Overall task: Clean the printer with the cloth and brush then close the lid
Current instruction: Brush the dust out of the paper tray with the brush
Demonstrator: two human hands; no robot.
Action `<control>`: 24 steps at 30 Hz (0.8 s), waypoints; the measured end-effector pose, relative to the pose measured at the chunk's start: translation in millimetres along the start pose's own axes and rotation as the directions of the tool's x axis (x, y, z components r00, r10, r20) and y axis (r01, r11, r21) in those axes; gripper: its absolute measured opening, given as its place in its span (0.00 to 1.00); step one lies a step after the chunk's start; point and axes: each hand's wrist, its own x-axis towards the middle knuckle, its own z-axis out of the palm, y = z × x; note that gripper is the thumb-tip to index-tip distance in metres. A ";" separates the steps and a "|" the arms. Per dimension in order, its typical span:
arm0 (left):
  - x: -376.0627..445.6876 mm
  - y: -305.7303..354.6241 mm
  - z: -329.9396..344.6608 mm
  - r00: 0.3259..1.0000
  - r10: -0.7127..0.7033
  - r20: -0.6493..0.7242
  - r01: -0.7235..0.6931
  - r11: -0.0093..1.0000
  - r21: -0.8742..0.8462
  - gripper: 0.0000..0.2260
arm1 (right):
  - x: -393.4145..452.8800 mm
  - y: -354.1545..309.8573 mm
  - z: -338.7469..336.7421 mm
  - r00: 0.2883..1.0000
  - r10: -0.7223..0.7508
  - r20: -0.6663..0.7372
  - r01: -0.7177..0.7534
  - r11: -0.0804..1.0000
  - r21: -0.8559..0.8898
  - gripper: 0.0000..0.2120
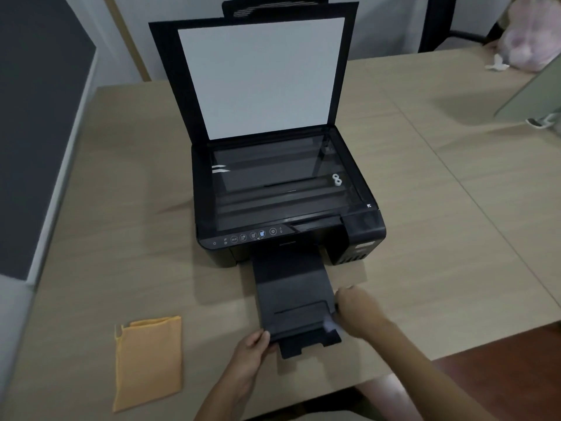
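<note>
A black printer (361, 235) stands mid-table with its scanner lid (261, 77) raised upright, the white backing facing me and the glass (273, 183) exposed. Its black output tray (291, 293) is pulled out toward me. My left hand (252, 350) grips the tray's front left corner. My right hand (355, 308) is closed at the tray's right edge, with something small and pale at its fingertips; what it is I cannot tell. A folded orange cloth (148, 363) lies flat on the table to the left, apart from both hands. No brush is in view.
The wooden table (440, 238) runs right and back; its near edge is just under my arms. A pink bag (531, 47) sits at the far right corner beside a chair. A grey-green panel (531, 92) leans at the right edge. A dark board lines the left wall.
</note>
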 end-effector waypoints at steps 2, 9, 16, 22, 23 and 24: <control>-2.4 -0.2 -0.2 1.000 0.000 -0.002 0.000 1.000 0.007 0.09 | -1.9 -8.2 0.4 0.999 -0.032 0.006 0.031 0.999 0.031 0.15; -3.3 2.2 2.2 0.999 0.029 0.026 -0.030 0.999 0.045 0.10 | 7.8 -49.3 6.3 0.977 0.051 -0.207 0.031 0.926 0.376 0.13; -8.1 5.2 2.7 1.000 -0.009 0.010 0.009 0.999 0.053 0.13 | 39.3 -89.1 -8.7 0.942 -0.302 -0.146 0.324 0.932 0.162 0.10; -6.2 5.9 1.0 1.000 -0.027 -0.006 0.028 0.993 0.113 0.14 | 68.6 -113.9 -12.7 0.887 -0.349 -0.302 0.343 0.936 -0.074 0.11; -6.7 5.7 0.6 0.999 -0.043 -0.021 0.045 0.992 0.118 0.13 | 65.6 -116.5 -9.4 0.887 -0.416 -0.198 0.392 0.907 -0.152 0.12; -6.2 4.0 -0.5 0.998 -0.056 -0.038 0.060 0.991 0.119 0.11 | 59.2 -117.2 -7.7 0.882 -0.462 -0.087 0.446 0.881 -0.161 0.12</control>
